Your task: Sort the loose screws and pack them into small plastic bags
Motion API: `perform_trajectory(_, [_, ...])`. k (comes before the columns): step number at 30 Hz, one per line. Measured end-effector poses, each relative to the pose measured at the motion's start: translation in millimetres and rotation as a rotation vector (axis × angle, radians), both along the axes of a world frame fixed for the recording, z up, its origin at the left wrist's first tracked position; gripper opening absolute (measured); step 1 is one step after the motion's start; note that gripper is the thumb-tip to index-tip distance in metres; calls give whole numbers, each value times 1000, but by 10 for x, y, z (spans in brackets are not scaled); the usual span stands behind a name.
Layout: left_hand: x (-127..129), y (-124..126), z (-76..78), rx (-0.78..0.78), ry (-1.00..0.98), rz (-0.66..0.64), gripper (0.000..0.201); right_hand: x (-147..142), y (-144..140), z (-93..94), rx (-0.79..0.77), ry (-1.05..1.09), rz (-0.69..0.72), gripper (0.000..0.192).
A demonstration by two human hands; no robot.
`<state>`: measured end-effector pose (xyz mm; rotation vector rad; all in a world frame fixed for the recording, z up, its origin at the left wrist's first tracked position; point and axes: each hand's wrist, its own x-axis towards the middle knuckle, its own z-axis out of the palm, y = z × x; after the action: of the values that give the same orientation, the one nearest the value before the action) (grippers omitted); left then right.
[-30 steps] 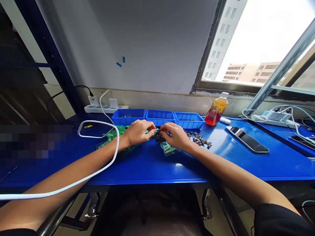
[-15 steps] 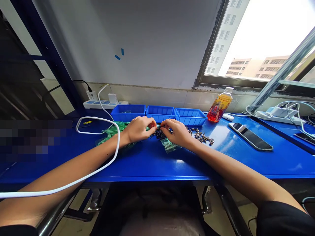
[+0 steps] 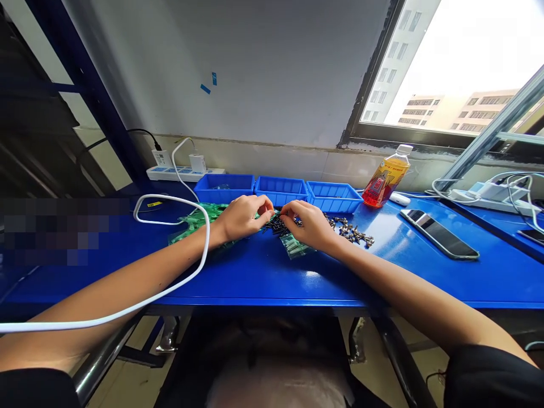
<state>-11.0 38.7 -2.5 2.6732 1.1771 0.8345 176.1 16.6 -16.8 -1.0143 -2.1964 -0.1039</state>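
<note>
My left hand (image 3: 240, 217) and my right hand (image 3: 309, 225) meet over a small pile of black parts (image 3: 275, 225) on the blue table (image 3: 263, 277). The fingertips of both hands pinch at the pile; what exactly they grip is too small to tell. Green transparent bags (image 3: 193, 222) lie under and left of my left hand. Another green bag (image 3: 294, 247) lies beneath my right hand. A scatter of small metal parts (image 3: 351, 232) sits just right of my right wrist.
Three blue bins (image 3: 280, 190) stand in a row behind the hands. An orange drink bottle (image 3: 386, 177), a phone (image 3: 439, 240) and a power strip (image 3: 182, 170) lie around. A white cable (image 3: 170, 283) crosses my left forearm. The table's front edge is near my elbows.
The view has shifted slightly; both hands stay over the black parts, fingers working close together. Nothing else on the table has moved.
</note>
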Motion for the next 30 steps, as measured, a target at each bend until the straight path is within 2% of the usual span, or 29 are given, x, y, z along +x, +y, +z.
perform_trajectory(7, [-3, -6, -1, -3, -4, -4, 25, -6, 5, -14, 7, 6, -2, 6])
perform_trajectory(13, [-10, -17, 52, -19, 145, 18, 28, 23, 41, -3, 20, 44, -36, 12])
perform_trajectory(20, [-67, -28, 144, -13, 451, 29, 24, 200, 199, 70, 95, 116, -226, 14])
perform_trajectory(26, [-62, -83, 181, -2, 526, 39, 20, 361, 324, 77, 174, 157, -402, 13])
perform_trajectory(30, [-44, -98, 169, 0, 536, 49, 18, 409, 367, 41, 213, 139, -458, 14])
